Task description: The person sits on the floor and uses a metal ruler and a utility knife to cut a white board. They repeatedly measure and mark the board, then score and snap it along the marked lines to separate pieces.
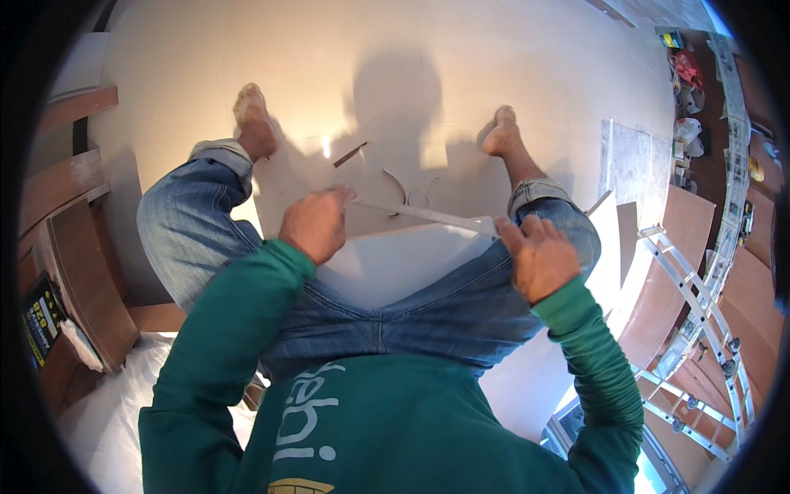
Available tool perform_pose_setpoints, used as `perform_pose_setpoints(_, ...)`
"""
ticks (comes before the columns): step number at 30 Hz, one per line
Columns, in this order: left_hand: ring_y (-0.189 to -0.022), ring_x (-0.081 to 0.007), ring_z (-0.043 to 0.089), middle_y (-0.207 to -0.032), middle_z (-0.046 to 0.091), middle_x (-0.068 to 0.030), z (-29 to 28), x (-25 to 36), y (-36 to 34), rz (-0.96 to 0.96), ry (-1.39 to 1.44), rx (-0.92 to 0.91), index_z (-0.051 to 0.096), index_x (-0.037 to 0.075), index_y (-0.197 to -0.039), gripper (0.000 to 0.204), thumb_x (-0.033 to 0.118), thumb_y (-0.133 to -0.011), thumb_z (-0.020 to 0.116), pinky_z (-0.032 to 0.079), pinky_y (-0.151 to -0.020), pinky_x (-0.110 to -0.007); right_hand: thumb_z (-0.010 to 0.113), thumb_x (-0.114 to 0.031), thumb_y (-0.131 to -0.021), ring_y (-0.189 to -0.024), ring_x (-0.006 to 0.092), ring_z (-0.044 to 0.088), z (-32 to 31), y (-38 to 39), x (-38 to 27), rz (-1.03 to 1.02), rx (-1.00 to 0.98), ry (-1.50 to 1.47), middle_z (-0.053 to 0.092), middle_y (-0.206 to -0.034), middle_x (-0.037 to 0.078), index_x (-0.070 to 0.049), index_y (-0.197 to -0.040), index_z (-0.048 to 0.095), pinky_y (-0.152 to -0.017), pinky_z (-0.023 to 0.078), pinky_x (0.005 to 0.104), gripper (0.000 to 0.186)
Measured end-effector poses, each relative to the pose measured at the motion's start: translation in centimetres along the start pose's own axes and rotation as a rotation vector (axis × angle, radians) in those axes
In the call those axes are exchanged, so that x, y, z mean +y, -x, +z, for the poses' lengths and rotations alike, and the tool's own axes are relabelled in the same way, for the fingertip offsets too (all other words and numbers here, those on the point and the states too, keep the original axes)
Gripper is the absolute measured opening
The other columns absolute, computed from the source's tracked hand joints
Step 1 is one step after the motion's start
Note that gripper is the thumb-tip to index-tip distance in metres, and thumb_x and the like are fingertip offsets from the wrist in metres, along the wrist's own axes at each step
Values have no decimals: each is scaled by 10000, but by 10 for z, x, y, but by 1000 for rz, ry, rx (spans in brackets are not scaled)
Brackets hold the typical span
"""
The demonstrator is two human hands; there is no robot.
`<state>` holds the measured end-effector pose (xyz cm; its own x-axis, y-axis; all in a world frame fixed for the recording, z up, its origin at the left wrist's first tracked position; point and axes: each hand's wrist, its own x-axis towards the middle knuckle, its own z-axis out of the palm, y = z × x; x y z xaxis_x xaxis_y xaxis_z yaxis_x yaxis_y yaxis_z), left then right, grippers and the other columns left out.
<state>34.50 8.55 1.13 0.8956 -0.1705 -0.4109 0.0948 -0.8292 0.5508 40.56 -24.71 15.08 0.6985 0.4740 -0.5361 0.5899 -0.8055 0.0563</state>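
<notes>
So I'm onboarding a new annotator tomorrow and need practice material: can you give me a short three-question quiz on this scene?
1. True or false: the left hand and right hand both grip the white sheet.
2. What lies on the white floor between the bare feet: A) thin curved strips, B) a hammer, C) a cup?
3. What leans at the person's right side?

Key: 1 true. 2 A. 3 A metal ladder.
</notes>
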Motion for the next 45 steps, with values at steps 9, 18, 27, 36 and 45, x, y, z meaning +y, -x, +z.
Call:
perform_pose_setpoints(9,-1064,-369,732,-1262,740,-141,-12,23,27,81,16,-332,724,99,-1278,330,129,-952,686,599,-900,-454,622,20,-916,-1054,353,642,27,-10,-4,-134,-158,-223,634,-1091,178,-109,-1393,630,-945,535,478,495)
perform_pose_setpoints(18,-1073,-360,733,-1251,740,-163,29,10,36,145,68,-101,719,87,-1286,327,151,-969,668,596,-913,-452,591,41,-936,-1150,361,642,43,-35,16,-164,-237,-253,657,-1143,173,-123,-1363,648,-1041,524,482,461)
perform_pose_setpoints(27,-1094,-361,730,-1265,738,-151,5,34,5,30,69,-377,684,89,-1326,360,178,-978,668,595,-942,-454,549,-39,-983,-1175,363,626,66,-57,34,-129,-342,-251,660,-1162,158,-64,-1210,651,-1061,508,507,250)
perform_pose_setpoints(36,-1074,-342,743,-1258,750,-106,30,26,33,157,10,-79,693,112,-1325,355,100,-978,620,612,-913,-437,498,-113,-1035,-1174,357,615,60,-36,23,-151,-304,-188,638,-1175,145,-65,-1179,588,-1067,492,521,176)
perform_pose_setpoints(45,-969,-303,745,-1238,750,-79,27,39,10,139,-111,-273,664,106,-1319,365,87,-961,595,613,-791,-435,494,-125,-1030,-1210,363,616,75,-63,37,-121,-436,-196,667,-1199,162,-55,-1193,614,-1041,504,524,214)
